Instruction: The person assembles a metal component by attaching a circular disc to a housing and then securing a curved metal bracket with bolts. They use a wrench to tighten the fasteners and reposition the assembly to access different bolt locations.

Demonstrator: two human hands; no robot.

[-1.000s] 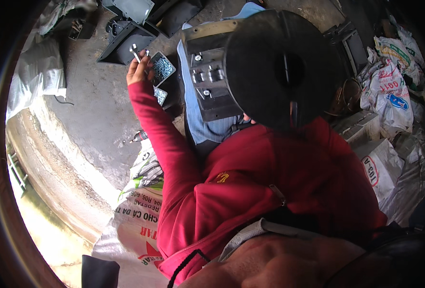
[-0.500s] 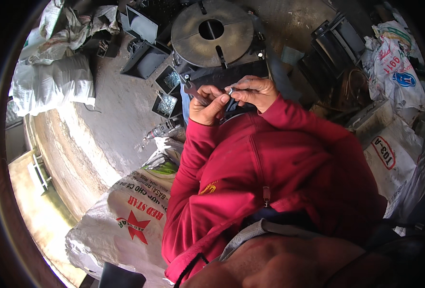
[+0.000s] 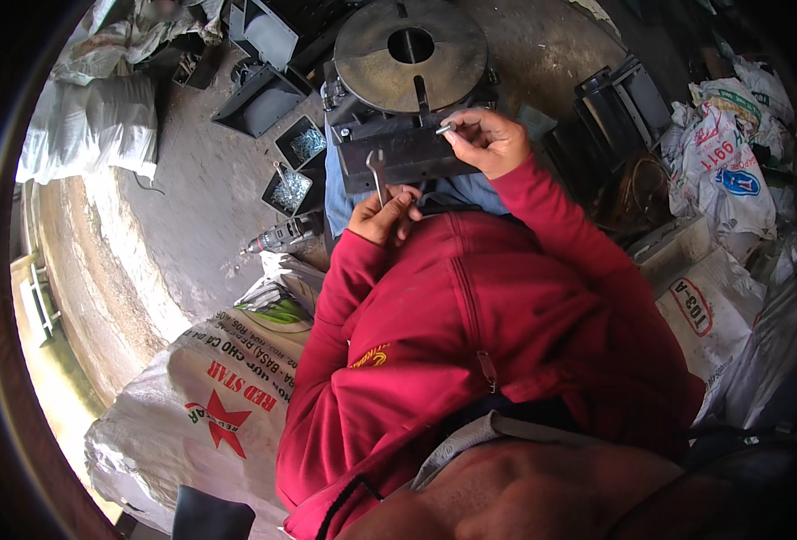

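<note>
Bolt (image 3: 446, 129): a short, shiny metal piece at the fingertips of the right hand, over or just beside the near side of the black base (image 3: 398, 157).
Right hand (image 3: 491, 142): pinching the bolt between thumb and fingers.
Left hand (image 3: 385, 216): grasping a wrench (image 3: 378, 173) by its handle, the forked end pointing away from the body.
Round plate (image 3: 376, 76): above the base, with a hole in its middle and a slot toward the person.
Bolt risk: the pinch is small, so a slip of the fingertips could drop the bolt into the slot, the lap or onto the floor (image 3: 183, 180).
Wrench risk: held loosely, it could turn in the fingers or knock the base.
Trays: the upper tray (image 3: 282, 151) and lower tray (image 3: 269, 202) hold loose screws near the base; a swing of the left forearm could tip them.
Hidden: fingers cover part of the bolt, so its threads and any nut cannot be told; nor can contact with the base.
Cut off: the plate's far rim meets the upper edge of view.
Hard to see: the base's underside is dark.
</note>
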